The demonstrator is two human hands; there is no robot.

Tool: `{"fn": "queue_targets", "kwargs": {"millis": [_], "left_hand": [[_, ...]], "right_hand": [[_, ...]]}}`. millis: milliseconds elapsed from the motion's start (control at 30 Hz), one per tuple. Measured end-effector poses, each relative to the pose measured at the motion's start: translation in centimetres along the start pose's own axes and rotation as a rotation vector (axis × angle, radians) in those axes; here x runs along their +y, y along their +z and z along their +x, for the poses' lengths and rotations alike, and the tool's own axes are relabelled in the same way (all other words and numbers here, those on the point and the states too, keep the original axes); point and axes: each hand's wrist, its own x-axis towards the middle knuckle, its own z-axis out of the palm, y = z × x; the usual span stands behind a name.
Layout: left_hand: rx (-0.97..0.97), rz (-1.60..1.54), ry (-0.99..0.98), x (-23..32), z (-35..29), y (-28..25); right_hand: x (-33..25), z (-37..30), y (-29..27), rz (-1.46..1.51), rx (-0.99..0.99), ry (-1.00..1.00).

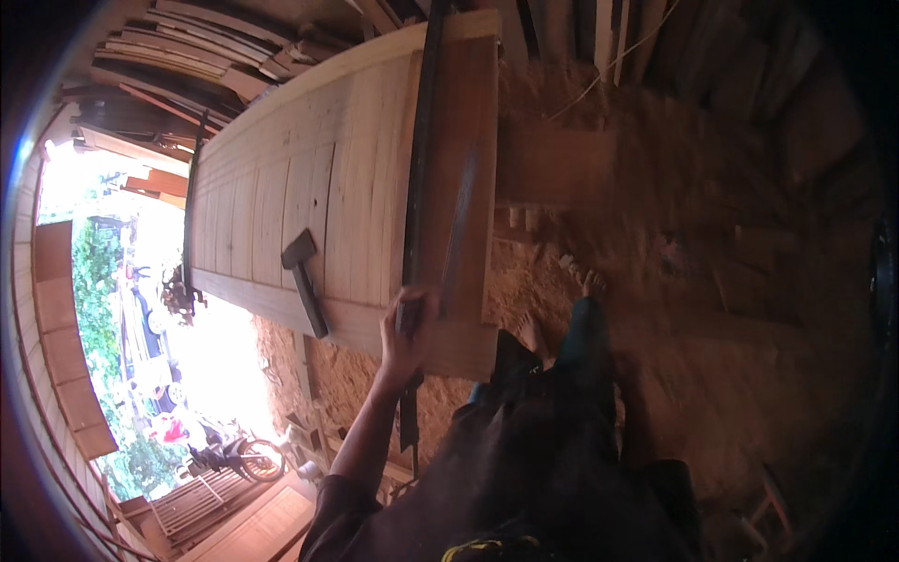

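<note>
A large panel of pale planks (300, 192), like a door, lies in front of me with a darker reddish board along its right side. A long dark metal bar (426, 140), like a bar clamp, runs across the panel. My left hand (405, 339) is closed around a dark handle-like piece (408, 317) at the near end of this bar; I cannot tell whether the two are joined. On the planks to the left rests a dark hammer (300, 251). Down by my right thigh, my right hand (630, 373) is in deep shadow, its fingers unclear.
Stacked timber (187, 51) fills the far left, and more boards (609, 42) lean at the back. Sawdust (524, 272) covers the floor around my bare feet (585, 278). At lower left a motorcycle (239, 459) stands near the bright opening.
</note>
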Motion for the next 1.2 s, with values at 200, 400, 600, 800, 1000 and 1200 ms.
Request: {"fn": "queue_targets", "kwargs": {"millis": [200, 400, 600, 800, 1000, 1200], "left_hand": [[0.063, 0.167, 0.092, 5.5, 19.7, 5.6], [0.039, 0.254, 0.02, 4.1, 35.0, 8.4], [0.08, 0.232, -0.169, 3.8, 37.2, 8.7], [0.083, 0.294, -0.149, 4.0, 37.9, 9.4], [-0.03, 0.618, -0.05, 1.8, 38.3, 7.6], [-0.063, 0.657, 0.101, 6.0, 34.6, 8.7]], "right_hand": [[-3.5, 8.3, -4.0, 0.277, 0.031, 0.117], [-6.6, 14.2, -10.5, 0.437, 0.08, 0.239], [-7.7, 17.2, -14.6, 0.471, 0.07, 0.273], [-7.7, 18.7, -14.4, 0.541, 0.042, 0.295], [-6.2, 18.3, -14.7, 0.531, -0.065, 0.287], [-6.2, 19.3, -18.0, 0.507, -0.257, 0.214]]}}
